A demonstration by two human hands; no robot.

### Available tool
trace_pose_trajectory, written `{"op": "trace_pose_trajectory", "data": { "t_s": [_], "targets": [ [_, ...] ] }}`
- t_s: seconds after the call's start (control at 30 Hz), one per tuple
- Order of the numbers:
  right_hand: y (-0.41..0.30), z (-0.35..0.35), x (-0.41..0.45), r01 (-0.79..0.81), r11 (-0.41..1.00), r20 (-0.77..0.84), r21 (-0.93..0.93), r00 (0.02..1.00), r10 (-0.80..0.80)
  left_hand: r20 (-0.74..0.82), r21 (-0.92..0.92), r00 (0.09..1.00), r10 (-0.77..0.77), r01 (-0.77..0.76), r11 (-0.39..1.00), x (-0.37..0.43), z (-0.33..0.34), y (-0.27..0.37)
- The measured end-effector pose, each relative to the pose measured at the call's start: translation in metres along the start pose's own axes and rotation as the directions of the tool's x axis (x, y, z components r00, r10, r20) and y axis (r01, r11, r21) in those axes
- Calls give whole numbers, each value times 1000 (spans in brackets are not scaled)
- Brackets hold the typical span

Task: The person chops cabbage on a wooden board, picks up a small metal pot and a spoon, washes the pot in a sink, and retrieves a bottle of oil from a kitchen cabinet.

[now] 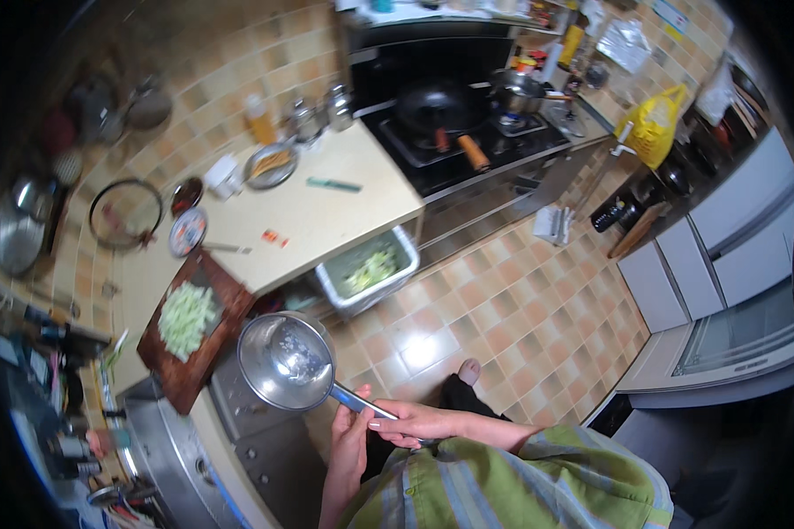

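Note:
A stainless-steel dipper with a deep round bowl and a long straight handle is held out in front of my body. My right hand is wrapped around the handle near its end. Closer to the bowl, my left hand grips the same handle, with the thumb on the near side and fingertips beyond it. Pale spots show on the inside of the bowl; whether they are liquid, residue or glare cannot be told. Left of the bowl, a wooden cutting board carries a heap of chopped pale green vegetable beside a dark cleaver blade.
A steel sink lies at lower left. Under the counter stands a bin with green scraps. A wok and a steel pot sit on the gas stove. A green-handled knife lies on the counter. White cabinets line the right.

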State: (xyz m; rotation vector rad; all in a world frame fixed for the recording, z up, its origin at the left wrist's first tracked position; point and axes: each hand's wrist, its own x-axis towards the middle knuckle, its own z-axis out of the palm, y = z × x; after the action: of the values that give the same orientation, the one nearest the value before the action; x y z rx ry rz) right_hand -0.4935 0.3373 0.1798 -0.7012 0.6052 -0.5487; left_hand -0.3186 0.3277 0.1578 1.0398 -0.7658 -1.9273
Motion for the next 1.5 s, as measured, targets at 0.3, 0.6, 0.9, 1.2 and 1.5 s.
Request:
{"op": "trace_pose_trajectory", "data": {
  "t_s": [0.3,0.6,0.9,1.2,1.5],
  "targets": [
    [-46,-160,-202,240,969,-317,59,925,-210,340,217,905,-254,187,958,119,230,-67],
    [-81,-241,-282,485,853,-591,194,751,-293,614,411,683,-395,151,899,217,380,-98],
    [-181,-352,-311,460,885,-726,-73,584,-363,708,348,644,-290,39,937,357,485,-94],
    [-279,-497,-361,319,841,-882,-437,35,-471,565,111,797,-215,184,977,470,543,-29],
    [-414,-670,-354,222,781,-772,-584,144,-619,221,-13,974,42,-40,999,522,580,-20]
  ]
}}
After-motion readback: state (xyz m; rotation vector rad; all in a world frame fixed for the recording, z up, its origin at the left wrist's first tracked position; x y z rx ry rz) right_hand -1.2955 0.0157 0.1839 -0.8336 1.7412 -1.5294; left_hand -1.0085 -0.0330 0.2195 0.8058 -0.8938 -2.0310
